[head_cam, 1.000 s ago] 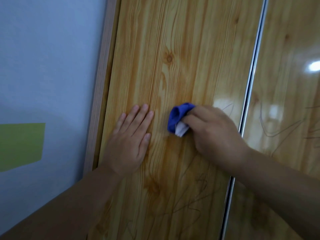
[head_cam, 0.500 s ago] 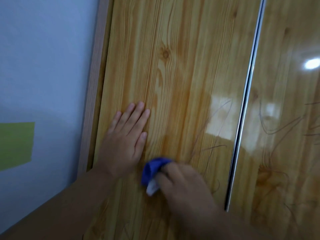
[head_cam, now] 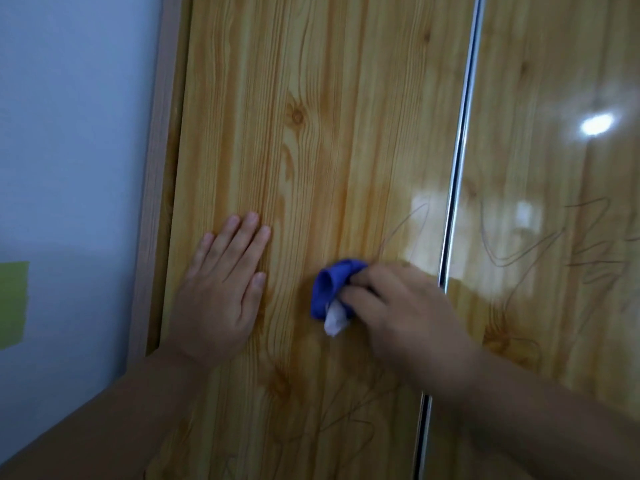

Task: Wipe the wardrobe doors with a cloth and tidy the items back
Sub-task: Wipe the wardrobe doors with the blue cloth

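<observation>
Blue cloth bunched, white corner showing.

Door panel: bare wood free above and below the cloth; left hand (flat on the wood) obstructs leftward travel; metal strip bounds the right, just beside the right hand.

From left to right stand the wall, the frame, the left door, the strip and the right door. The left grip lies flat on the left door; to its right, apart from it, the right grip presses the cloth on the same door.
</observation>
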The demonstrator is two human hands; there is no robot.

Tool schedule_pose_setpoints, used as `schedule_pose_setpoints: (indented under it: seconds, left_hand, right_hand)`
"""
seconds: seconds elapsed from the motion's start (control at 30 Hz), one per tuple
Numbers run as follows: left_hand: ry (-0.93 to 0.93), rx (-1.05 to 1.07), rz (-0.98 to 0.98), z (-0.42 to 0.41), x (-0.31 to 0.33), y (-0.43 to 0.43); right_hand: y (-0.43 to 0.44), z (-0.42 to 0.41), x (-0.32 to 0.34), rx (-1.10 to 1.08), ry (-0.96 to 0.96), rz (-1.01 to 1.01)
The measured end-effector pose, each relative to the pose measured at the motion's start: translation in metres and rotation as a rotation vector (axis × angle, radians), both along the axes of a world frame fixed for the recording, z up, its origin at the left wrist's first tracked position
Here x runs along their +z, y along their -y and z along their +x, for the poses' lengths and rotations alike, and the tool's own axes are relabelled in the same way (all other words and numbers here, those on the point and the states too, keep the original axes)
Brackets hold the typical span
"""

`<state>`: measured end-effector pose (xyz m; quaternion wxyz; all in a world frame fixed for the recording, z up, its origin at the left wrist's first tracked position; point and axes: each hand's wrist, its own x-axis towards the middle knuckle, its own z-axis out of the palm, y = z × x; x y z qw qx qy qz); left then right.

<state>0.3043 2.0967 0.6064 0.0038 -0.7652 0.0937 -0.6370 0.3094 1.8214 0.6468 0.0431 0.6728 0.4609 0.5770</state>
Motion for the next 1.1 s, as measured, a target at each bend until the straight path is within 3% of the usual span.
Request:
schedule_pose_setpoints:
  seconds: [0.2, 0.37, 0.53, 0.73, 0.97, 1.1]
  left_hand:
    - [0.001, -0.007, -0.005, -0.002, 0.000, 0.002]
    - [-0.011, 0.003, -0.015, -0.003, -0.001, 0.003]
    - [-0.017, 0.020, -0.014, -0.003, 0.000, 0.002]
    - [-0.016, 0.021, -0.010, -0.001, 0.000, 0.001]
    - [-0.043, 0.031, -0.057, -0.014, 0.006, 0.014]
    - [-0.014, 0.015, -0.074, -0.020, 0.029, 0.030]
  right_hand:
    - [0.021, 0.001, 0.098, -0.031, 0.037, 0.307]
    - [0.008, 0.003, 0.084, -0.013, 0.015, 0.422]
    - [-0.012, 0.002, 0.011, -0.002, 0.047, 0.286]
    - [-0.028, -0.007, -0.075, 0.003, -0.101, 0.097]
    - [-0.010, -0.042, -0.048, -0.012, -0.324, 0.070]
    - [0.023, -0.056, 0.001, 0.055, -0.206, 0.193]
